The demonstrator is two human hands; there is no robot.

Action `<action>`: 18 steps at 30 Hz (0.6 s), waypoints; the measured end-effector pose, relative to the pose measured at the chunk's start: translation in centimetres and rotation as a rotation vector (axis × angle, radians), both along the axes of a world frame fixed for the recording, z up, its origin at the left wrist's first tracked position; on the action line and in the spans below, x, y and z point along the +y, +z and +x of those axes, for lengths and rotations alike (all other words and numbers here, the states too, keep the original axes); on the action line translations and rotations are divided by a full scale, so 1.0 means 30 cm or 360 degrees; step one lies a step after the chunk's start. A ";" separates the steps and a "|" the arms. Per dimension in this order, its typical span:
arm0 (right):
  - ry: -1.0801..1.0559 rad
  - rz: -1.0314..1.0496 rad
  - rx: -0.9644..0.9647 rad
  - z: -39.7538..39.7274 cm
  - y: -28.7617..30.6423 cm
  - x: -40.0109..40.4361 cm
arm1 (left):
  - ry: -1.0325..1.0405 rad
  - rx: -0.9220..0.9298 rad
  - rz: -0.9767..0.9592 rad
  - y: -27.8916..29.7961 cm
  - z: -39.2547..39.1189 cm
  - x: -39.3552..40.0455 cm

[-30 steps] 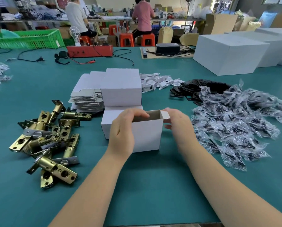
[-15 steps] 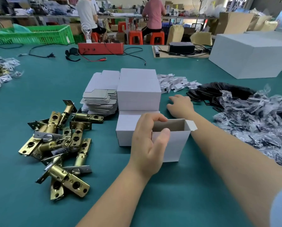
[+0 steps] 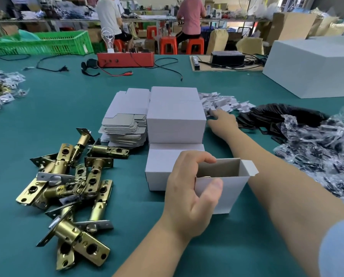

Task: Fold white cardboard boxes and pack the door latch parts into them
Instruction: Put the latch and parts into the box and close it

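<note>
Left hand [image 3: 189, 188] has the open white box [image 3: 225, 188] by its near-left corner, thumb pressed on the front wall, fingers hooked over the rim and down inside, a firm grip. The box stands upright on the green table [image 3: 87, 100], mouth up, a small flap [image 3: 250, 168] sticking out at its 3 o'clock edge; a sliver of something shows inside but it cannot be made out. Right hand [image 3: 223, 121] is out at 12 o'clock from that box, fingers stretched towards the heap of small white card pieces [image 3: 225, 102], its fingertips right at the edge of the heap; whether it has hold of any piece, you cannot tell. Behind the open box, touching it, lies a closed white box [image 3: 161, 166], and beyond that a taller stack of closed boxes [image 3: 175, 114]. At 10 o'clock sits a pile of flat unfolded blanks [image 3: 125, 124]. The brass door latch parts [image 3: 67, 182] lie in a loose jumble at 9 o'clock, apart from the box. Over at 2 o'clock, black flat pieces [image 3: 277, 114] fan out beside a spread of clear plastic packets [image 3: 323, 148].
</note>
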State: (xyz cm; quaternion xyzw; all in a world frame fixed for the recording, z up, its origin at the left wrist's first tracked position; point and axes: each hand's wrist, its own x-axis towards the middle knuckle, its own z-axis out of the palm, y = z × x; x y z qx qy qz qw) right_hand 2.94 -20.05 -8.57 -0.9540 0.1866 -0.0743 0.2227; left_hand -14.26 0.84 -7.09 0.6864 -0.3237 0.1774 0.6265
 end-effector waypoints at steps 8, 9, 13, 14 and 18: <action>-0.0227 0.0831 -0.0718 -0.168 0.027 0.046 | 0.0036 0.0012 0.0028 -0.002 -0.005 -0.002; -0.0242 0.0936 -0.0794 -0.194 0.039 0.052 | 0.0040 0.0013 0.0026 -0.003 -0.005 -0.001; -0.0214 0.1111 -0.0919 -0.311 0.105 0.071 | 0.0048 0.0031 0.0016 -0.009 -0.004 -0.003; -0.0191 0.1165 -0.0948 -0.345 0.121 0.078 | 0.0048 0.0038 0.0012 -0.010 -0.004 -0.005; -0.0057 0.1482 -0.1100 -0.492 0.168 0.108 | 0.0076 0.0048 0.0000 -0.017 -0.006 -0.010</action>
